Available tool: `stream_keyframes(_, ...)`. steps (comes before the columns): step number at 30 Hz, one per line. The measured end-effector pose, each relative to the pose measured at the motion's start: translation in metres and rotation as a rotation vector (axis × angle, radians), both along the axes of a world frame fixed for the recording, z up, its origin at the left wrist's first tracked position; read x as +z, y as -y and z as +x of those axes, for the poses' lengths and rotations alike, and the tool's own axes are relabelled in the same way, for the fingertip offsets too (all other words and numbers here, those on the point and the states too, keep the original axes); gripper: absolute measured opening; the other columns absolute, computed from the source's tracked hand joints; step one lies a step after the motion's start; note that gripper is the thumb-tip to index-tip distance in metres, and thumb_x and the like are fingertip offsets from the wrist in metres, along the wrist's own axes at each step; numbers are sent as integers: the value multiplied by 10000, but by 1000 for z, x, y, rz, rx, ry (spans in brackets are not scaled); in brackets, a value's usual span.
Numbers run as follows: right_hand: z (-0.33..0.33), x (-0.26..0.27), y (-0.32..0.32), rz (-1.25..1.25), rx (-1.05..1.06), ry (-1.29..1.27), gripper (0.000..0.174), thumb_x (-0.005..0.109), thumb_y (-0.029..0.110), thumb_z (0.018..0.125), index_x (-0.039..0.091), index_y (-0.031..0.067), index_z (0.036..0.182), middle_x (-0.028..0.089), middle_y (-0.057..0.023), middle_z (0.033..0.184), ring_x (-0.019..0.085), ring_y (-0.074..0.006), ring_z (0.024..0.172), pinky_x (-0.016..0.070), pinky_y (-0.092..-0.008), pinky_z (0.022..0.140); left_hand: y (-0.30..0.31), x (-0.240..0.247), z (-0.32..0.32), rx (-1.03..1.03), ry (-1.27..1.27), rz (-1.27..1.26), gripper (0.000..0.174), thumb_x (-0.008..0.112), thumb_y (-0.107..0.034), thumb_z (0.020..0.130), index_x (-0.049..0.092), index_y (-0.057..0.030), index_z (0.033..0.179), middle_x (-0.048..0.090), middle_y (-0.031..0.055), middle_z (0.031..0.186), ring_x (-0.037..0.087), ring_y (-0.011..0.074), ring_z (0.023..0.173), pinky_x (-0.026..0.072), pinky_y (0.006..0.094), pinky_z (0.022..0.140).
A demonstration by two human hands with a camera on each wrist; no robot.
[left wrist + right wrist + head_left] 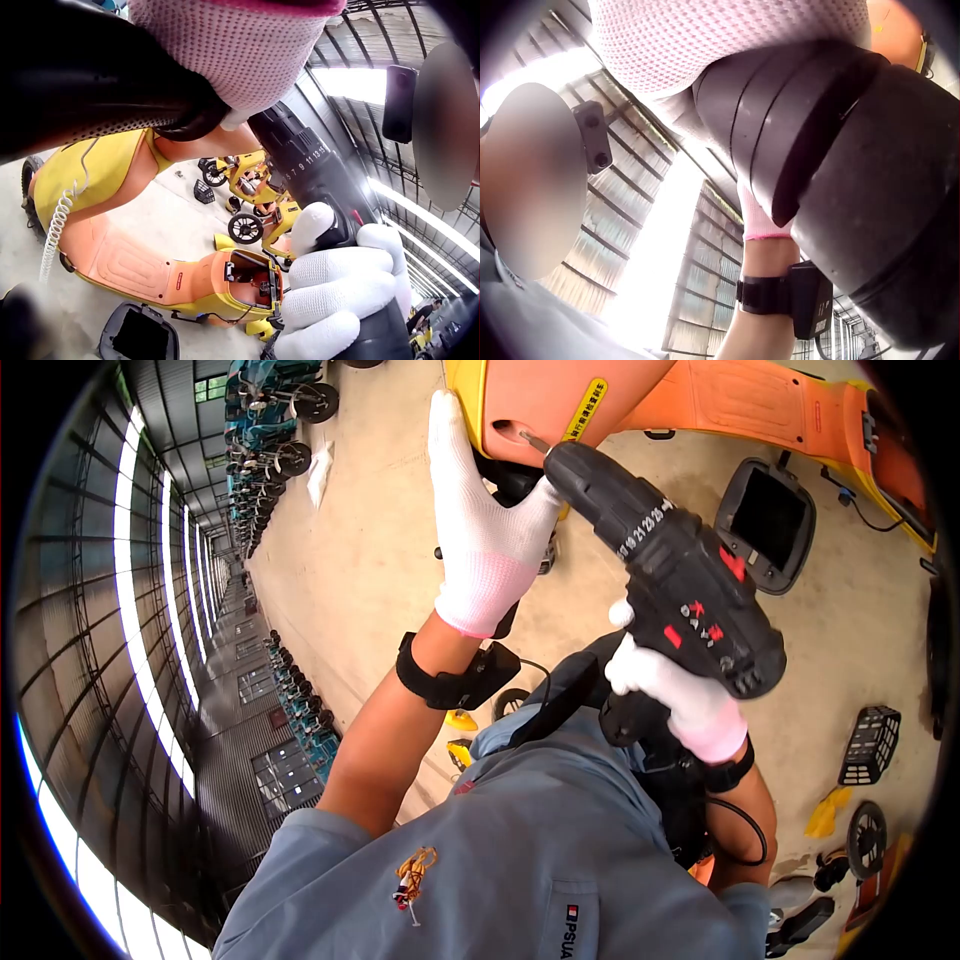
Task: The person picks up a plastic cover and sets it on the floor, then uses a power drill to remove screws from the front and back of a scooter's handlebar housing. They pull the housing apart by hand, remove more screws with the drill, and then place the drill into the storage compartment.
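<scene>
In the head view my white-gloved left hand [490, 540] lies with straight fingers against the yellow edge of a scooter's orange front panel [550, 400]. Its thumb reaches close to the nose of a black cordless drill [690, 575]. My right hand [680, 695], also gloved, grips that drill by the handle. The drill's thin bit [533, 440] points at an oval hole [510, 428] in the panel, next to a yellow label strip [586, 410]. From the left wrist, the fingers [341, 281] show wrapped round the handle. The drill's black base fills much of the right wrist view.
A dark tray-like part [770, 515] lies on the floor beside the scooter's orange footboard [735, 405]. Farther right are a black basket [870, 745] and a wheel [866, 835]. A coiled white cord [58, 225] hangs before the scooter. Teal scooters [265, 440] line the left.
</scene>
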State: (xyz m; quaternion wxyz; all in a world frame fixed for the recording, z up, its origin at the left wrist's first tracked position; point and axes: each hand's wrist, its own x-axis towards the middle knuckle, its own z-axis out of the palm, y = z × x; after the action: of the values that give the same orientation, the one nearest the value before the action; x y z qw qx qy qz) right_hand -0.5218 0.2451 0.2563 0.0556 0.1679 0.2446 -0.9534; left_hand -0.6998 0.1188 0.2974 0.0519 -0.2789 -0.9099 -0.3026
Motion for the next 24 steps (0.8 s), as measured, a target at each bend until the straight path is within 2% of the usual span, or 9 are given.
stream_keyframes(5, 0, -1, 8, 158, 23, -44, 337, 646, -71, 801, 637, 6, 1129, 633, -8, 880, 565, -63, 730, 488, -247, 668, -2, 2, -1, -16, -39, -21, 983, 845, -146, 770, 224, 104, 1489, 422, 236, 1408, 522, 273, 1194, 461, 334, 971)
stream_keyframes(12, -7, 7, 19, 120, -47, -29, 346, 656, -73, 799, 637, 5, 1135, 640, -22, 928, 584, -73, 763, 500, -251, 678, -10, 13, 7, -9, -141, -141, 967, 828, -107, 773, 222, 89, 1500, 520, 172, 1243, 558, 190, 969, 503, 303, 829)
stream_keyframes(14, -10, 17, 20, 68, -37, 38, 352, 576, -60, 776, 564, -62, 1128, 591, -63, 685, 595, -143, 619, 490, -283, 635, -10, 14, 8, -2, -163, -172, 966, 827, -105, 774, 221, 84, 1503, 536, 158, 1205, 558, 174, 932, 509, 296, 801)
stream_keyframes(15, -10, 17, 21, 64, -40, 37, 352, 576, -60, 776, 564, -62, 1128, 591, -63, 685, 595, -143, 619, 490, -283, 635, -10, 13, 7, -6, -186, -173, 965, 825, -105, 776, 220, 81, 1504, 541, 153, 1186, 558, 165, 921, 510, 293, 789)
stream_keyframes(17, -7, 15, 25, -110, -41, 11, 336, 658, -69, 802, 626, -2, 1129, 634, -38, 936, 594, -87, 778, 523, -272, 685, -11, 12, 6, -17, -210, -176, 963, 823, -105, 778, 218, 78, 1506, 546, 148, 1168, 558, 157, 911, 512, 289, 776)
stream_keyframes(21, -3, 27, 28, -388, -34, 8, 329, 621, -56, 838, 581, -16, 1162, 613, -48, 858, 603, -115, 723, 525, -285, 697, -10, 12, 8, -1, -159, -152, 965, 824, -114, 779, 219, 79, 1506, 541, 156, 1185, 557, 162, 922, 510, 290, 784)
stream_keyframes(22, -6, 40, 23, -322, 5, 88, 354, 546, -10, 837, 519, -66, 1185, 557, -63, 674, 536, -165, 614, 483, -339, 678, -11, 12, 8, -6, -153, -138, 968, 827, -118, 777, 220, 82, 1504, 538, 161, 1200, 556, 168, 932, 508, 291, 792)
stream_keyframes(24, -6, 45, 19, -357, 10, 103, 361, 553, 5, 840, 513, -64, 1191, 555, -64, 674, 539, -169, 620, 484, -346, 685, -4, 3, 1, -15, -106, -66, 969, 830, -124, 773, 225, 85, 1501, 529, 175, 1232, 559, 182, 966, 505, 297, 815)
